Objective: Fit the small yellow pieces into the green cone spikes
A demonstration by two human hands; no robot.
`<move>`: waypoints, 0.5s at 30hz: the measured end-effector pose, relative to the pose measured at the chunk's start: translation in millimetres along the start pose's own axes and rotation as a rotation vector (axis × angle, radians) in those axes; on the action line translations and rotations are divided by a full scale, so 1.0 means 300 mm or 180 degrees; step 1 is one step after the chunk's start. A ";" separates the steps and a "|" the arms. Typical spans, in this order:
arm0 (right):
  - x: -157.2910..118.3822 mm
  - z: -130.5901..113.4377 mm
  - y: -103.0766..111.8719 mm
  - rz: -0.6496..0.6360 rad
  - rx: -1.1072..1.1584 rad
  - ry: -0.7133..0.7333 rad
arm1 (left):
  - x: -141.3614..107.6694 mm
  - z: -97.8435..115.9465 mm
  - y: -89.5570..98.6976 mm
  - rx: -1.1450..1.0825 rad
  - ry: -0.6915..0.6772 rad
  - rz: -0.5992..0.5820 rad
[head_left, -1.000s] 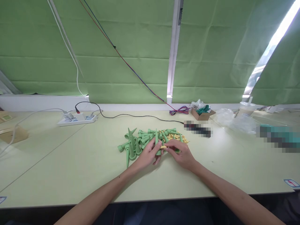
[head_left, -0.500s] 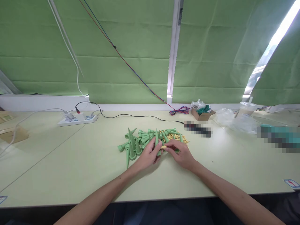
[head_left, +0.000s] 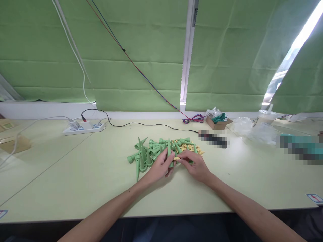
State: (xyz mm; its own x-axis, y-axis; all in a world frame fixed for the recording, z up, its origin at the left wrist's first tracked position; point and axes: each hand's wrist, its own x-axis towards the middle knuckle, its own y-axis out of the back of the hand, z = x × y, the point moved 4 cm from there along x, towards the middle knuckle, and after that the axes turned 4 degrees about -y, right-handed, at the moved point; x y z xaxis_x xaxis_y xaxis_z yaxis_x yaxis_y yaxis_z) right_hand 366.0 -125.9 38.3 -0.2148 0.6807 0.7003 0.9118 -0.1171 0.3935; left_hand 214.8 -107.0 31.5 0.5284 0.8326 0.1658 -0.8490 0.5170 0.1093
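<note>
My left grip clasps a green plastic cone upright, seemingly for steadiness, my right grip pinching a slim yellow plastic piece (fiddly) at its three o'clock.

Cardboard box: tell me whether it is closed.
No, the cardboard box stands open, with green material and crumpled clear plastic at its top.

Cones heaped mid-table; small pegs at heap's right side. Power strip toward back left. Box behind pegs, slightly right — cloth in it, coiled wires just left. Plastic bag right of box — cup beside bag. Blinds behind everything.
</note>
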 end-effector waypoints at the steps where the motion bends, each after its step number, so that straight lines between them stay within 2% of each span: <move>1: -0.001 0.003 -0.001 -0.0012 -0.0022 -0.0047 | -0.001 0.002 0.000 0.0069 -0.0034 0.0012; 8: 0.001 0.018 -0.006 -0.0127 -0.0118 -0.0283 | -0.005 0.007 0.008 0.0518 -0.0177 0.0203; 15: 0.004 0.007 -0.005 -0.0270 -0.0143 -0.0411 | -0.007 0.013 0.007 0.0697 -0.0218 0.0214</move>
State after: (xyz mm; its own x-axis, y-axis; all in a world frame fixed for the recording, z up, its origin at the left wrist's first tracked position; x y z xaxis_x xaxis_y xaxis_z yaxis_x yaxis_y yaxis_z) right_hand 365.2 -123.4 37.2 -0.2409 0.7764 0.5823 0.8752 -0.0856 0.4762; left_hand 211.8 -108.5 35.1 0.4762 0.8445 0.2451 -0.8648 0.3993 0.3045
